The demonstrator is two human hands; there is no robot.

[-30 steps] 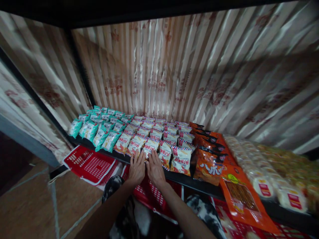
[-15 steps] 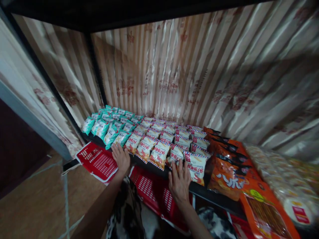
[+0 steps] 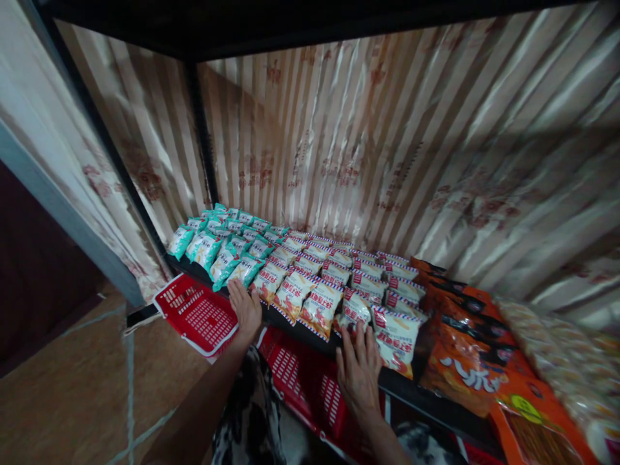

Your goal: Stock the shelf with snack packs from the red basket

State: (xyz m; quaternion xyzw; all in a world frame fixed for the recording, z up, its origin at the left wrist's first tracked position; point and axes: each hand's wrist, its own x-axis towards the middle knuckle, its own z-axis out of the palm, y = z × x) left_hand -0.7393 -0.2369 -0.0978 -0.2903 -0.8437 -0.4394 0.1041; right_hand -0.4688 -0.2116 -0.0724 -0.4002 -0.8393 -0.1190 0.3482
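My left hand (image 3: pixel 247 312) lies with its fingers stretched out at the front edge of the black shelf (image 3: pixel 317 341), its fingertips by the lower end of a teal snack bag (image 3: pixel 245 270). Farther right, my right hand (image 3: pixel 359 371) has its fingers spread over the same edge. Its fingertips reach the bottom of a white snack bag (image 3: pixel 355 309) with red lettering; whether they press on it I cannot tell. Neither hand holds anything. Teal bags stand in rows at the left end, with rows of white bags beside them.
Orange snack bags (image 3: pixel 460 361) and clear-wrapped packs (image 3: pixel 542 342) fill the shelf's right side. Red plastic baskets (image 3: pixel 209 321) sit below the front edge. A striped curtain (image 3: pixel 314 142) hangs behind, between black posts (image 3: pixel 202 129). Tiled floor (image 3: pixel 92 394) shows at the lower left.
The camera has turned slightly left, so the shelf and bags appear farther right. Both hands keep nearly the same places along the shelf edge, and the bags look unmoved.
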